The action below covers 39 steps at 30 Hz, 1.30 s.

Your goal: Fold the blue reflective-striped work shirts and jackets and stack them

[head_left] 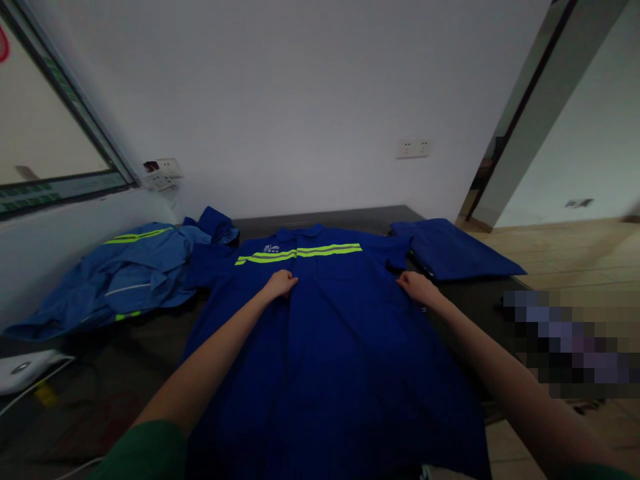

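A dark blue short-sleeved work shirt (325, 333) lies spread front side up, its collar toward the wall. Yellow-green reflective stripes cross its chest, and a small white logo sits above them on the left. My left hand (281, 283) is closed on the shirt's front near the middle placket, just below the stripes. At the shirt's right side edge, under the sleeve, my right hand (417, 288) pinches the cloth. Both arms reach forward over the shirt, whose lower part is in shadow.
A dark table (350, 215) stands against the white wall. Crumpled lighter blue workwear (135, 273) lies left; a folded blue garment (453, 248) lies right. A white device (25, 370) with a cable is at the left edge. Wall sockets (413, 148) are behind. A blurred patch covers the right side.
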{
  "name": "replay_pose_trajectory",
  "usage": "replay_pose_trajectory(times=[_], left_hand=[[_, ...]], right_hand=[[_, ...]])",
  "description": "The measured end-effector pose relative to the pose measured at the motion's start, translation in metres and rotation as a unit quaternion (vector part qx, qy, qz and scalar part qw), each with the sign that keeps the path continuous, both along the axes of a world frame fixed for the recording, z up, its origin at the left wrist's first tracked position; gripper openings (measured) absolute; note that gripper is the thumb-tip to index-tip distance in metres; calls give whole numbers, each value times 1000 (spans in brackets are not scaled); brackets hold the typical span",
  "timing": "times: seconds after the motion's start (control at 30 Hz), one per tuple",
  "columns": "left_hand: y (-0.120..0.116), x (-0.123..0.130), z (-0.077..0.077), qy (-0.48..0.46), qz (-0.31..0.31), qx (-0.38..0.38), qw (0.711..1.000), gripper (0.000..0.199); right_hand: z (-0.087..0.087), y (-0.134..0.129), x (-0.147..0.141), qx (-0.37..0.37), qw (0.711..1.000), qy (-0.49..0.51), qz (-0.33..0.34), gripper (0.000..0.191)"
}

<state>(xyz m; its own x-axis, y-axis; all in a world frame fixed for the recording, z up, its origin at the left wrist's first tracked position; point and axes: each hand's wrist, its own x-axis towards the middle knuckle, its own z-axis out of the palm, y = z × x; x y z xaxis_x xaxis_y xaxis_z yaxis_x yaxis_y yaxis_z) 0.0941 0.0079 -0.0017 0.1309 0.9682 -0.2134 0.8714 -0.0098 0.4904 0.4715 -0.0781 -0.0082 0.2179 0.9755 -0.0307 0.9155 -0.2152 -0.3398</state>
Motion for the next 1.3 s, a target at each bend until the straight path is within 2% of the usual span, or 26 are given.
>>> replay_pose_trajectory(times=[0.1,0.2,0.37,0.53,0.63,0.7,0.77,0.8,0.83,0.9,0.97,1.03,1.1,1.2,1.27,1.3], left_hand=[[-3,-3,-8,5,9,53,999,21],[-5,-6,-13,5,4,74,997,17],[-6,-6,-17,8,-6,87,996,20],[-9,-7,-23,9,4,113,994,22],[-12,-10,-27,-14,10,124,992,23],[-13,-11,-28,-42,17,131,990,21],[-14,-12,-29,-69,25,133,988,19],[-15,-12,-29,-77,29,132,988,19],[-15,-11,-29,-81,33,131,988,19],[-17,-11,-29,-84,37,131,987,21],[-20,-9,-27,-80,30,135,987,28],[-24,-8,-24,-71,14,139,988,38],[-31,-7,-17,-59,-7,135,989,49],[-48,-14,-2,-36,-54,141,988,58],[-68,-25,9,-21,-91,155,984,51],[-81,-32,14,-20,-109,159,981,46]], right_hand=[[5,-12,-7,11,998,-47,-35,25],[13,-25,-13,31,995,-79,-48,28],[15,-44,-18,7,997,-76,-4,36],[9,-45,-20,8,999,27,38,16],[15,-42,-15,6,993,105,59,20],[17,-43,-10,-3,968,246,57,22],[15,-46,-4,-14,918,393,43,22],[12,-47,-1,-15,901,432,33,22],[9,-48,1,-8,900,434,22,22],[4,-48,6,34,929,368,6,22],[2,-46,9,86,958,273,-1,19],[3,-44,8,107,963,248,0,15],[4,-43,4,85,946,314,-8,13],[6,-45,-5,37,892,449,-33,8],[6,-48,-8,23,868,492,-52,18],[5,-52,-8,19,866,497,-56,28]])
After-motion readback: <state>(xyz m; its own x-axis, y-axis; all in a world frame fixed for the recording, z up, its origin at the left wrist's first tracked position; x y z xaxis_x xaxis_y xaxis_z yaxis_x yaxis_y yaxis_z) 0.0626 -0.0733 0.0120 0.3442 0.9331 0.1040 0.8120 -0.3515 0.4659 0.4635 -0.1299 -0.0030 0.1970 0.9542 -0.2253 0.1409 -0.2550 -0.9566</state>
